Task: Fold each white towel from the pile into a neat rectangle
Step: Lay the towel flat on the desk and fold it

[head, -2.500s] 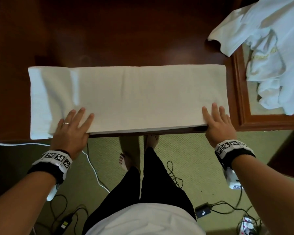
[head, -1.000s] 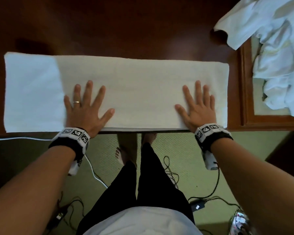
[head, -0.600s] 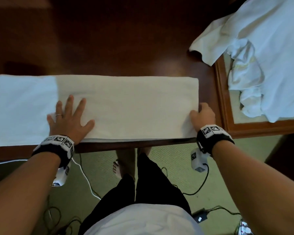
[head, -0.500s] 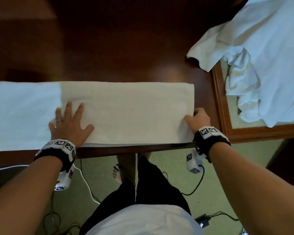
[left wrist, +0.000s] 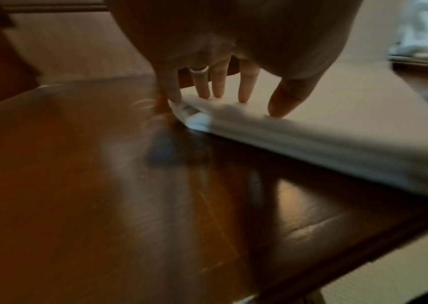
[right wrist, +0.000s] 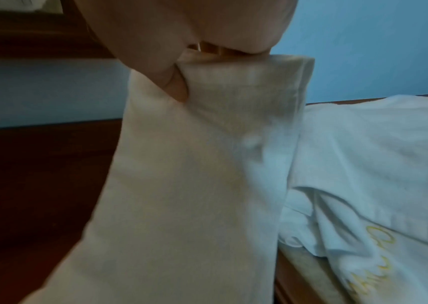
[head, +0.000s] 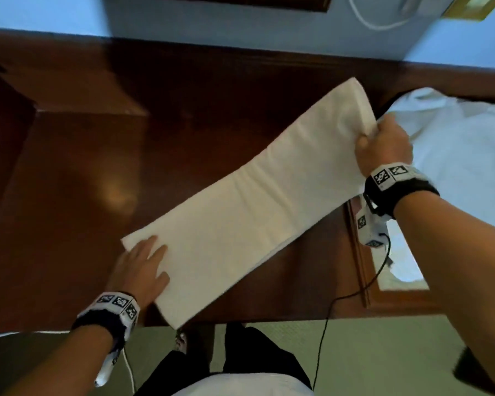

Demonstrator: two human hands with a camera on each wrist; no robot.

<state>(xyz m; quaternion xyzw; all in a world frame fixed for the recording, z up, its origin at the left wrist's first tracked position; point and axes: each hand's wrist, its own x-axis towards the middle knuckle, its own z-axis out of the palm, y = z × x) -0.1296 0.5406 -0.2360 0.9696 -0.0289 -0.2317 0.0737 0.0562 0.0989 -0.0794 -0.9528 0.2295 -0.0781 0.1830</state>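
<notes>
Dim, warm light; glare patch on the dark table (head: 117,192); both wrist views motion-blurred, wide-angle edges bent.

You wear black wristbands (head: 401,192) topped with white strips of square black-and-white markers; a plain ring (left wrist: 199,70) circles one left finger; black trousers (head: 257,358), white top (head: 240,385), bare forearms.

The bench (head: 69,178) is of dark, glossy brown wood and reaches back to a blue wall. On it lies the near end of a long folded white towel (head: 240,218); the far end is lifted off the wood. At the right, a pile of white towels (head: 455,155) lies on a wood-framed surface just beside the bench.
</notes>
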